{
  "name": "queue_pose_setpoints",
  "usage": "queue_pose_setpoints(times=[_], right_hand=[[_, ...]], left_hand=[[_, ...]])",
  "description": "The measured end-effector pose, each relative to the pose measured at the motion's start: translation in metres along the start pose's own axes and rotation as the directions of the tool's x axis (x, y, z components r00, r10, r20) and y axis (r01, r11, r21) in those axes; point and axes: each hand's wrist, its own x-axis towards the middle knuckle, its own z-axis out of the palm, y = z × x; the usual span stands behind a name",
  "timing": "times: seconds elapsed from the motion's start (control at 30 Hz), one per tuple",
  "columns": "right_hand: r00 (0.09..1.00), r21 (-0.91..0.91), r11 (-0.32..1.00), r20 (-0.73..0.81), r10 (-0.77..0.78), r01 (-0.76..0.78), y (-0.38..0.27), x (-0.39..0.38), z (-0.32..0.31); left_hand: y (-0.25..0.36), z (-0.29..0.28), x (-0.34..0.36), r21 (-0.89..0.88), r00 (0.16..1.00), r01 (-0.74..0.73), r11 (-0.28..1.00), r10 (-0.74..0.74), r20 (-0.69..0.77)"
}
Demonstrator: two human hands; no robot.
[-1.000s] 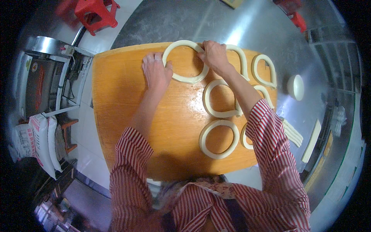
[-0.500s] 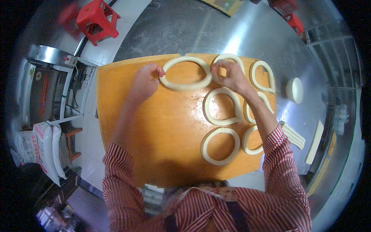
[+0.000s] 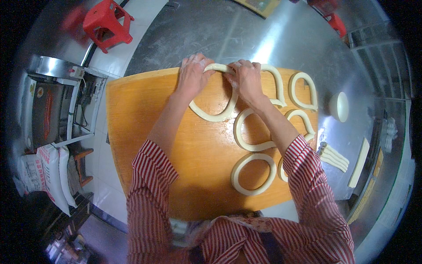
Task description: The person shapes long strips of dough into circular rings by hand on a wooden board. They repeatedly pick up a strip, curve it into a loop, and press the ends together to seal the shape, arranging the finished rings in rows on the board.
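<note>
A pale dough ring (image 3: 214, 118) lies on the far part of an orange-brown wooden board (image 3: 132, 105), its near side hanging in a rounded curve toward me. My left hand (image 3: 192, 75) closes over the upper left of this ring. At its upper right, my right hand (image 3: 245, 79) grips it with bent fingers, and a short stretch of dough shows between the two hands. Just right of that hand is another ring (image 3: 280, 86), partly covered by it. Below my right wrist lies a further dough ring (image 3: 238, 132), some of it hidden by my forearm.
More dough rings, one at the near side (image 3: 235, 176) and one at the far right (image 3: 292, 90), rest on the board. On the metal table (image 3: 198, 39) are a white bowl (image 3: 339, 107), dough strips (image 3: 334, 157) and a long pale bar (image 3: 359, 163). A red stool (image 3: 107, 26) stands far left.
Both hands have moved to the ring's far edge and closer together. The ring went from a wide oval to a narrower shape reaching nearer to me. The view has shifted slightly.
</note>
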Motion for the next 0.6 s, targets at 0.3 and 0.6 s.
queue_pose_setpoints(times=[0.3, 0.6], right_hand=[[0.994, 0.005, 0.999, 0.094, 0.05, -0.05, -0.008, -0.021, -0.018], [0.994, 0.002, 0.996, 0.065, 0.092, -0.092, -0.012, -0.023, -0.01]], left_hand=[[0.008, -0.022, -0.017, 0.077, 0.991, 0.126, 0.989, -0.129, 0.036], [-0.005, -0.017, -0.028, -0.003, 0.986, 0.133, 0.991, -0.133, -0.097]])
